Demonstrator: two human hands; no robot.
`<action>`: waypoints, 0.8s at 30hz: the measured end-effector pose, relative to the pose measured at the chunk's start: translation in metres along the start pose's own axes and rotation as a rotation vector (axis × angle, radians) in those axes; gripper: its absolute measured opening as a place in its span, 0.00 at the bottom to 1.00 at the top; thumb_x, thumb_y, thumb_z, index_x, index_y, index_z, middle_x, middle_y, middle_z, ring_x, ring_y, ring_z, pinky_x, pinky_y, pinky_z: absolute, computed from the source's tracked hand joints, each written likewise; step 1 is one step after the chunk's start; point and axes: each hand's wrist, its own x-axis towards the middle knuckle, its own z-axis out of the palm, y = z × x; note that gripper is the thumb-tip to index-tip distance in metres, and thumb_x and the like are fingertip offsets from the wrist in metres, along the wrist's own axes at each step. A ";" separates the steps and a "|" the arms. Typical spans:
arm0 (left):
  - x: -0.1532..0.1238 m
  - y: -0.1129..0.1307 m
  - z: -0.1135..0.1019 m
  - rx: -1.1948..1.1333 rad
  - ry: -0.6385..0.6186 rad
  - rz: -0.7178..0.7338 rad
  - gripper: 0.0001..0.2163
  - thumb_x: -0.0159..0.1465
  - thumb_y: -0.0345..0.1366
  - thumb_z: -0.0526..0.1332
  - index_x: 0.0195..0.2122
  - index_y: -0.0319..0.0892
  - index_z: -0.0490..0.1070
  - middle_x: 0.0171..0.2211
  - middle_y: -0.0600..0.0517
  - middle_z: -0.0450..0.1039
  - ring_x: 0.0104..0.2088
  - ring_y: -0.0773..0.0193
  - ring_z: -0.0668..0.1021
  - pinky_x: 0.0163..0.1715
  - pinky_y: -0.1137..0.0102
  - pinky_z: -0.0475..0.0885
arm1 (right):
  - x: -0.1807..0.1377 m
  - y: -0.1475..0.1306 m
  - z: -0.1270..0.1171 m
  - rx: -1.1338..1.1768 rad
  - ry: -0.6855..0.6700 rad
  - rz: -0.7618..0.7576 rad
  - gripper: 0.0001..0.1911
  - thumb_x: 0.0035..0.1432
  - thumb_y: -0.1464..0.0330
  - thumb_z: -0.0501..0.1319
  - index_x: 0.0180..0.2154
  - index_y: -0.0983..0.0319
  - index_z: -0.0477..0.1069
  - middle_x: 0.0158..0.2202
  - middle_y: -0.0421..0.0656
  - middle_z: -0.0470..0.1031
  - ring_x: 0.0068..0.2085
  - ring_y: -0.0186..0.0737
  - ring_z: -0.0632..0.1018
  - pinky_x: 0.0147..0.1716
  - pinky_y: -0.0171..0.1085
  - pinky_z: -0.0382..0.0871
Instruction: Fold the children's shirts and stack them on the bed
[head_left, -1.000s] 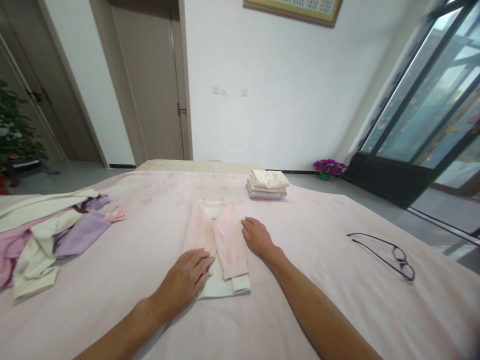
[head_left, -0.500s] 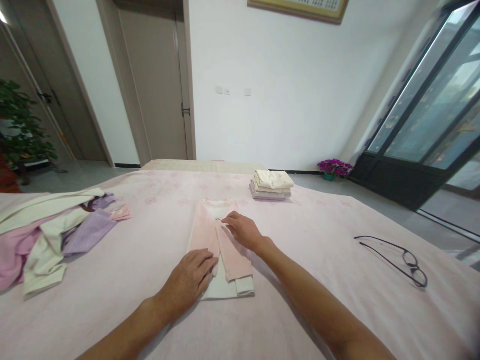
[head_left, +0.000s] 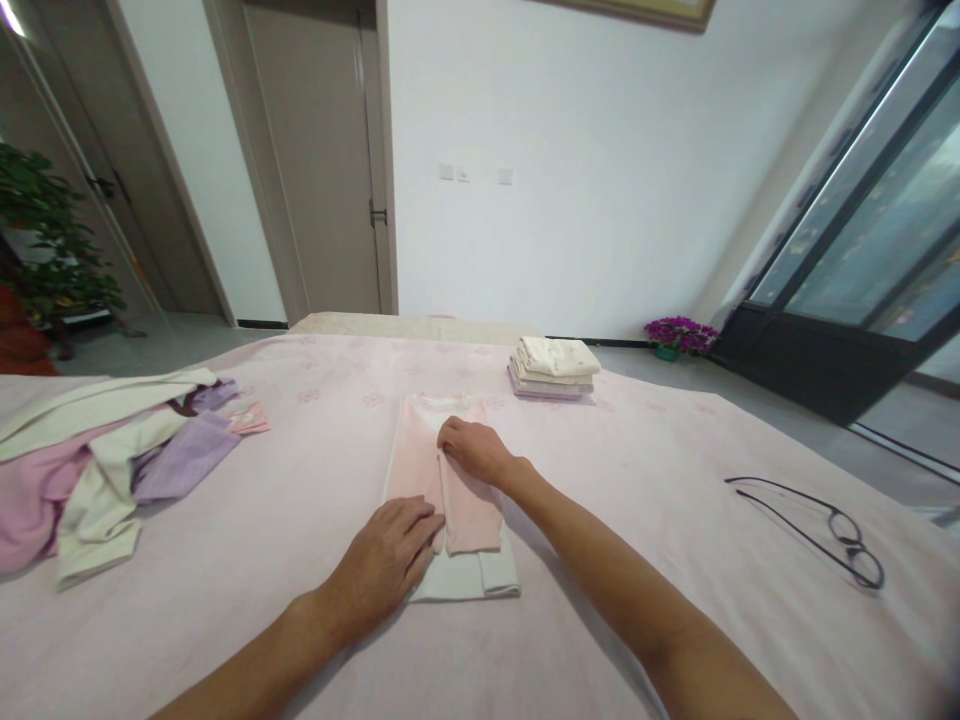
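A small pink and white garment lies folded lengthwise on the pink bedsheet in front of me. My left hand rests flat on its lower left part, fingers stretched out. My right hand lies on the upper middle of the garment, fingers curled down against the pink sleeve; whether they pinch the cloth is hidden.
A loose heap of cream, pink and lilac clothes lies at the left. A neat stack of folded clothes sits at the far side. Black-rimmed glasses lie at the right. Doors, a plant and glass doors surround the bed.
My right hand has moved from the garment's right edge onto its upper middle, drawing the pink sleeve inward. My left hand has stayed pressed on the lower left.
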 end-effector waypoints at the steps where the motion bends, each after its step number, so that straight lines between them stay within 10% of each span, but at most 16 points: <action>1: 0.000 0.000 0.000 0.000 0.004 0.000 0.15 0.68 0.31 0.53 0.54 0.42 0.70 0.50 0.45 0.73 0.54 0.55 0.73 0.55 0.55 0.70 | 0.001 -0.002 0.001 0.010 0.016 0.012 0.12 0.67 0.68 0.53 0.44 0.56 0.74 0.49 0.42 0.73 0.41 0.38 0.76 0.40 0.35 0.65; 7: 0.000 0.004 -0.003 -0.057 0.064 -0.061 0.12 0.67 0.30 0.53 0.49 0.43 0.70 0.46 0.46 0.75 0.49 0.57 0.76 0.52 0.58 0.73 | -0.001 0.005 0.016 0.171 0.096 -0.002 0.12 0.65 0.67 0.54 0.47 0.56 0.72 0.50 0.42 0.72 0.46 0.38 0.74 0.45 0.34 0.65; 13: 0.011 0.005 -0.011 -0.247 0.054 -0.240 0.10 0.69 0.33 0.52 0.48 0.45 0.69 0.45 0.49 0.74 0.44 0.61 0.78 0.45 0.66 0.74 | 0.000 0.073 0.036 0.395 0.477 0.570 0.17 0.60 0.71 0.53 0.49 0.59 0.72 0.48 0.43 0.74 0.47 0.39 0.75 0.50 0.37 0.65; 24: 0.099 -0.048 0.024 -0.348 -0.002 -0.683 0.19 0.64 0.34 0.57 0.57 0.40 0.67 0.51 0.42 0.73 0.51 0.58 0.75 0.52 0.67 0.67 | 0.040 0.119 0.052 0.556 0.403 0.715 0.19 0.59 0.64 0.59 0.51 0.60 0.72 0.32 0.39 0.79 0.32 0.35 0.78 0.35 0.32 0.69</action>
